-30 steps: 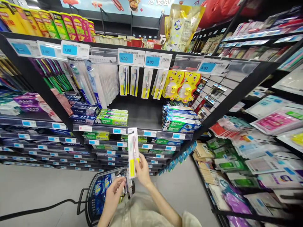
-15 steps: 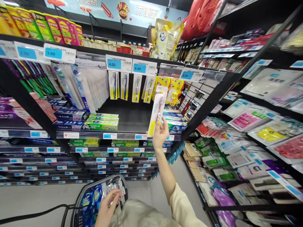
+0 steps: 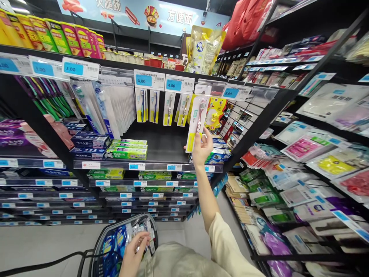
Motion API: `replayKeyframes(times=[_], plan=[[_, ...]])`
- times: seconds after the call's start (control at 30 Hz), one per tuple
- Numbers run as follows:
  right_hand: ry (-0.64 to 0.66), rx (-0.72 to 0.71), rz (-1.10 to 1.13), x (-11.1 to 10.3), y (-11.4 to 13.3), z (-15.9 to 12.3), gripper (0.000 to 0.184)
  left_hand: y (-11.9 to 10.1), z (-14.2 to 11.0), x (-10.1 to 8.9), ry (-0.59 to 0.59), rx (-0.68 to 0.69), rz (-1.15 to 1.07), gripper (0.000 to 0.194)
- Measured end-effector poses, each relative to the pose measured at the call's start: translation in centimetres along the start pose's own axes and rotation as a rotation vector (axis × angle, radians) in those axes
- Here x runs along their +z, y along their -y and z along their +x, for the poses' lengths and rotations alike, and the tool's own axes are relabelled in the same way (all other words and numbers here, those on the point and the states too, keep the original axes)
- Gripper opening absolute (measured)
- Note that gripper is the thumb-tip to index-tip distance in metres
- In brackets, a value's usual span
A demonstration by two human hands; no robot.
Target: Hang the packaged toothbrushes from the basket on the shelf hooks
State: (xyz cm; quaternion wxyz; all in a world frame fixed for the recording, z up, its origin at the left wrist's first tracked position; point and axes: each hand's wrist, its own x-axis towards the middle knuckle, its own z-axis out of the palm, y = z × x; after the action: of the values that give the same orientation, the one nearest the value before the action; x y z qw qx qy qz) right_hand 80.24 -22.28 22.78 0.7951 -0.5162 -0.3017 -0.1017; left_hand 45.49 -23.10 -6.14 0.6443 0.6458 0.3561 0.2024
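A packaged toothbrush (image 3: 198,119), pink-handled on a white and yellow card, is gripped upright between the thumb and fingers of my right hand (image 3: 202,148). Its top reaches up to the hanging row, just under the price labels. Other packaged toothbrushes (image 3: 168,109) hang on hooks to its left. Low in front of my body, my left hand (image 3: 135,248) is curled over the right part of a dark shopping basket (image 3: 96,246). Blue packets (image 3: 112,242) and silvery packs lie inside. What the left fingers hold, if anything, is hidden.
Toothpaste boxes (image 3: 128,149) sit on the shelf below the hooks. Yellow duck-shaped packs (image 3: 216,111) hang behind my right hand. A rack of bagged goods (image 3: 325,142) stands close on the right. Snack cans (image 3: 65,36) line the top shelf.
My right hand has risen slightly and moved a little right with the toothbrush, whose card is now more upright and nearer the hooks. The left hand stays curled over the basket.
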Motion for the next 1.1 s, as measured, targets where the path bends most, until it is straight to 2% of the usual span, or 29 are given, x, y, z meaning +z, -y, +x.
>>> replayKeyframes(times=[0.23, 0.5, 0.77, 0.93, 1.1], plan=[[-0.017, -0.003, -0.02, 0.6, -0.4, 0.3, 0.068, 0.9, 0.1, -0.4, 0.032, -0.014, 0.01, 0.056], [0.071, 0.079, -0.027, 1.8, -2.5, 3.4, 0.07, 0.1, 0.1, -0.3, 0.008, 0.0, 0.016, 0.055], [0.056, 0.112, -0.128, 5.7, -6.0, 7.1, 0.062, -1.2, -0.1, -0.1, -0.025, 0.031, 0.068, 0.057], [0.044, 0.178, -0.049, 7.5, -8.3, 9.3, 0.059, -1.9, -0.4, -0.2, -0.02, 0.043, 0.096, 0.057], [0.017, 0.258, 0.059, 8.4, -8.9, 11.1, 0.059, -1.2, -1.0, -0.5, -0.046, 0.067, 0.085, 0.052]])
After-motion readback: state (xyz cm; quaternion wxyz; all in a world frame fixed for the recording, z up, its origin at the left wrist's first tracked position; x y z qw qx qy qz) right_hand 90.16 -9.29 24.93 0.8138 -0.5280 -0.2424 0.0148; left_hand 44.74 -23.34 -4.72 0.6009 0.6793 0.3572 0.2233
